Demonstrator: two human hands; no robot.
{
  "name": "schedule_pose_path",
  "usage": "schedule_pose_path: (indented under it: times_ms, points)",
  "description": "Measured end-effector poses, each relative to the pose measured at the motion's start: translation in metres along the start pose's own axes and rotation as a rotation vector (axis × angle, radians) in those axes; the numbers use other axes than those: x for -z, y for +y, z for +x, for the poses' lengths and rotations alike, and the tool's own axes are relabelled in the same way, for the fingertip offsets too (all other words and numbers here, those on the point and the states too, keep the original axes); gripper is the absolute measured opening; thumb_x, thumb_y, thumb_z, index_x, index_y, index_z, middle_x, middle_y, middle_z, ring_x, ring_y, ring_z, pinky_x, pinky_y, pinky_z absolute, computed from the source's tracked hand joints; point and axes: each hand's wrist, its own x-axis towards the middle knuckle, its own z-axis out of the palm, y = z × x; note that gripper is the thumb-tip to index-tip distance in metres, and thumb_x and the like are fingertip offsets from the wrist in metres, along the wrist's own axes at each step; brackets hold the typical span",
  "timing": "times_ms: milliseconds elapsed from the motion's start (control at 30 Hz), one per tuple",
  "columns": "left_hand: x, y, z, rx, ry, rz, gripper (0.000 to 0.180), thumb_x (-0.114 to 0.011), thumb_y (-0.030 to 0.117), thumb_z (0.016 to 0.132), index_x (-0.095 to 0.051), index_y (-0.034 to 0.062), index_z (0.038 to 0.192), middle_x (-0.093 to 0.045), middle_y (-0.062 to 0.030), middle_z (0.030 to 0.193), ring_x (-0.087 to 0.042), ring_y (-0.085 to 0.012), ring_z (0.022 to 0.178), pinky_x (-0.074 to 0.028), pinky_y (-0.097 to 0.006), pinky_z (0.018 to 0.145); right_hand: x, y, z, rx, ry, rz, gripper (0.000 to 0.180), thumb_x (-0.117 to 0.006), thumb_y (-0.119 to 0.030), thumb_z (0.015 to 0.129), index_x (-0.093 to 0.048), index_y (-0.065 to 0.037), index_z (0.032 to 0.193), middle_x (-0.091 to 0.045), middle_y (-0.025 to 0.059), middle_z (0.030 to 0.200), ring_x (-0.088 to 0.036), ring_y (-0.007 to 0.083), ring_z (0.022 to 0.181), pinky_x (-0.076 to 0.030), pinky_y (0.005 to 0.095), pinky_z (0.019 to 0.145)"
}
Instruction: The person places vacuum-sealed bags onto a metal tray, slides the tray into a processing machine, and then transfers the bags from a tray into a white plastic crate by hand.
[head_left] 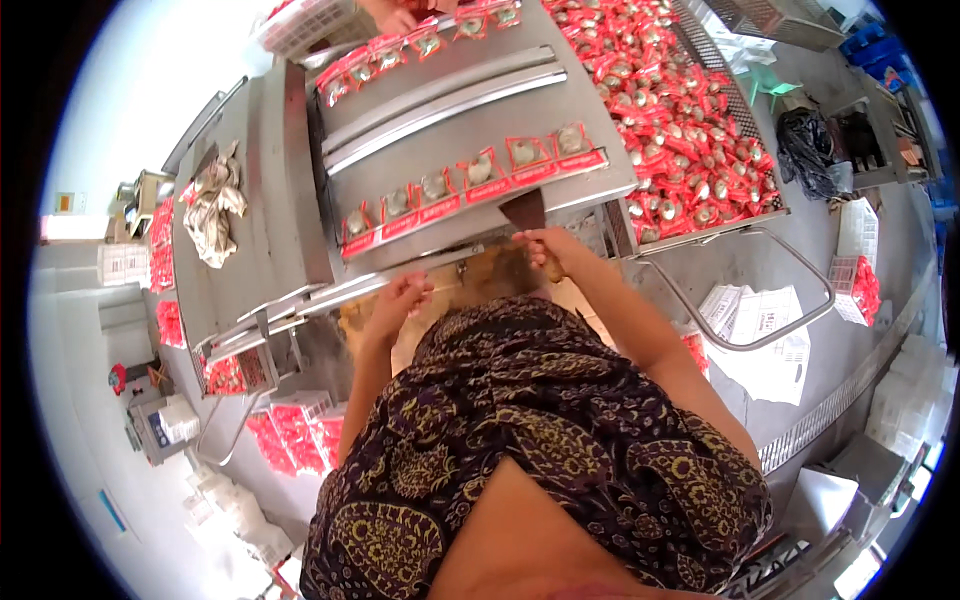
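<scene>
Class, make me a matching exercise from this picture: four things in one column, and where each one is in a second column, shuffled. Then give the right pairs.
Things
1. crumpled cloth
2. heap of red packets
3. black bag
4. white printed sheets

Places
A. on the floor under the metal handle, at the right
B. in the big tray right of the steel machine
C. on the steel surface left of the machine
D. on the floor beyond the tray, far right

Pairs: 1-C, 2-B, 3-D, 4-A
</scene>
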Motion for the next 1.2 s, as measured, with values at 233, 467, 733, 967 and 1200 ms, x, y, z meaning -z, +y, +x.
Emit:
schedule_pose_path:
  times_ms: [233, 467, 733, 967, 1200]
  points:
    - [0.034, 0.010, -0.040, -0.074, 0.299, 0.019, 0.033, -0.059, 0.031, 0.096, -0.060, 0.0091, 0.121, -0.069, -0.0029, 0.105, -0.062, -0.0090, 0.084, -0.045, -0.024, 0.073, 0.017, 0.006, -0.006, -0.013, 0.034, -0.098, 0.031, -0.044, -0.017, 0.100, -0.055, 0.006, 0.118, -0.046, 0.0020, 0.053, -0.044, 0.0152, 0.045, -0.038, 0.0343, 0.047]
    - [0.047, 0.020, -0.027, -0.155, 0.018, 0.096, 0.030, -0.056, 0.029, 0.099, -0.062, 0.0066, 0.118, -0.069, -0.0030, 0.099, -0.062, -0.0090, 0.083, -0.045, -0.022, 0.072, -0.055, 0.020, 0.003, 0.164, 0.142, 0.170, 0.027, -0.047, -0.021, 0.099, -0.057, 0.002, 0.111, -0.046, 0.0002, 0.056, -0.046, 0.0148, 0.048, -0.046, 0.0342, 0.055]
    - [0.046, 0.073, -0.030, -0.234, -0.488, 0.012, 0.048, -0.052, 0.031, 0.101, -0.041, 0.0037, 0.138, -0.066, -0.0098, 0.108, -0.062, -0.0149, 0.097, -0.050, -0.028, 0.082, -0.233, 0.037, 0.003, 0.619, -0.013, -0.117, 0.032, -0.049, -0.031, 0.101, -0.055, -0.001, 0.111, -0.061, 0.0066, 0.072, -0.059, 0.0175, 0.062, -0.050, 0.0342, 0.056]
    - [0.133, 0.073, -0.082, -0.380, -0.019, -0.229, 0.030, -0.050, 0.026, 0.101, -0.055, 0.0030, 0.120, -0.058, -0.0013, 0.078, -0.053, -0.0090, 0.064, -0.044, -0.024, 0.056, -0.339, 0.080, 0.007, 0.632, -0.248, -0.552, 0.036, -0.050, -0.034, 0.101, -0.052, -0.009, 0.126, -0.066, 0.0077, 0.112, -0.062, 0.0154, 0.086, -0.050, 0.0319, 0.082]
    - [0.324, 0.047, -0.090, -0.590, 0.941, -0.363, 0.024, -0.047, 0.027, 0.102, -0.055, 0.0052, 0.096, -0.059, -0.0024, 0.072, -0.047, -0.0074, 0.054, -0.040, -0.025, 0.049, -0.338, 0.089, 0.028, 0.345, -0.086, -0.736, 0.025, -0.055, -0.022, 0.099, -0.059, -0.007, 0.118, -0.066, 0.0061, 0.095, -0.063, 0.0128, 0.079, -0.052, 0.0281, 0.072]
